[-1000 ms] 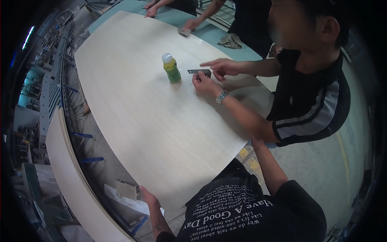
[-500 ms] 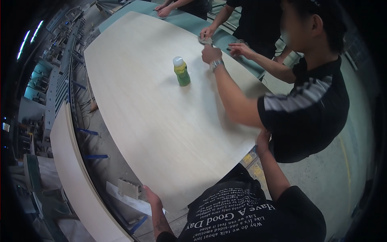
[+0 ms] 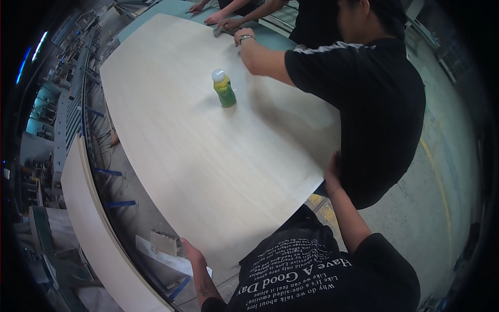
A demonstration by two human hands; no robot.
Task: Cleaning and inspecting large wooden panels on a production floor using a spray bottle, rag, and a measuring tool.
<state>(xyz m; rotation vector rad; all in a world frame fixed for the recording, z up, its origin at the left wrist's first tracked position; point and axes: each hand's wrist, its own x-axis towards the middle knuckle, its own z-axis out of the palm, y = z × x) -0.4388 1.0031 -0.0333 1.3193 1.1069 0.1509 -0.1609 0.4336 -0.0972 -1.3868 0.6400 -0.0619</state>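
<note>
The pale wooden panel (image 3: 208, 140) lay flat at waist height, looking stiff, broad and awkward (likely heavy); left hand (image 3: 191, 254) and right hand (image 3: 332, 171) each gripped a near corner edge.

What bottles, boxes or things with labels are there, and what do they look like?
Bottle: stands upright on the big pale wooden panel, past the middle; small and round, yellow-green with a green label band and a white cap.
Shirt print: white lettering on the black shirt at the lower edge.
No boxes, signs or screens are clear enough to tell.
</note>
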